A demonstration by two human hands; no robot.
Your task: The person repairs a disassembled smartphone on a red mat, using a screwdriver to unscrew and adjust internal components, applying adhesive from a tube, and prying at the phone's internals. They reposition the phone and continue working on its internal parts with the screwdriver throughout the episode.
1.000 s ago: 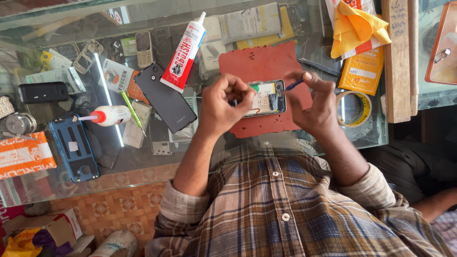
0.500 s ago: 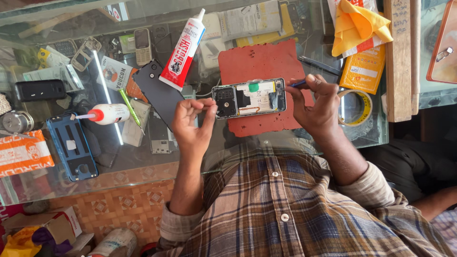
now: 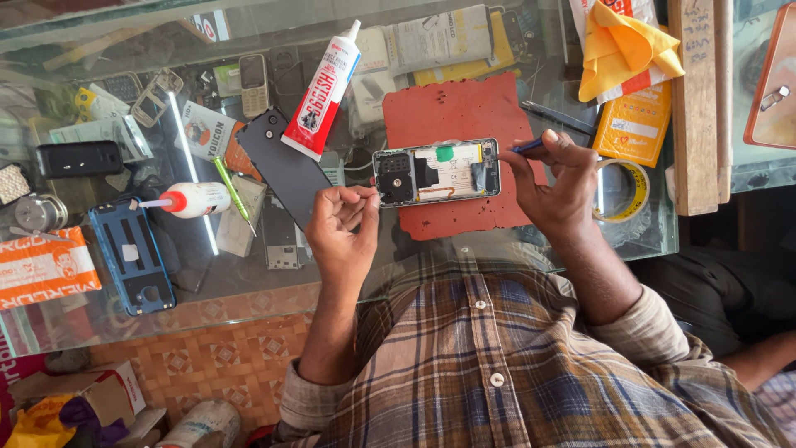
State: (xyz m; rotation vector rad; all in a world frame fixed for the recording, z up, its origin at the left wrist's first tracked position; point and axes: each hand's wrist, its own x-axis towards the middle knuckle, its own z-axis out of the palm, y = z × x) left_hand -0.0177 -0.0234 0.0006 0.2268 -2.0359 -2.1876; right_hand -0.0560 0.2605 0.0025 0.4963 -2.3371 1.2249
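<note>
An opened phone (image 3: 435,172) with its back off lies flat on a red mat (image 3: 464,108) on the glass counter (image 3: 207,282). My right hand (image 3: 557,182) rests at the phone's right end, its fingers closed on a thin blue tool (image 3: 527,146) whose tip points at that end. My left hand (image 3: 344,226) hovers just left of the phone and a little nearer to me. Its fingers are curled shut against the thumb, and I cannot tell whether anything small is pinched there. It does not touch the phone.
A red-and-white glue tube (image 3: 321,93) and a black back cover (image 3: 283,164) lie left of the mat. Further left are a white squeeze bottle (image 3: 196,200), a green tool (image 3: 231,187) and a blue phone case (image 3: 133,254). A tape roll (image 3: 620,191), yellow cloth (image 3: 627,46) and wooden block (image 3: 693,108) sit right.
My left hand has lifted off the phone and drawn back to the left and toward me, leaving the phone uncovered on the mat. My right hand stays at the phone's right end.
</note>
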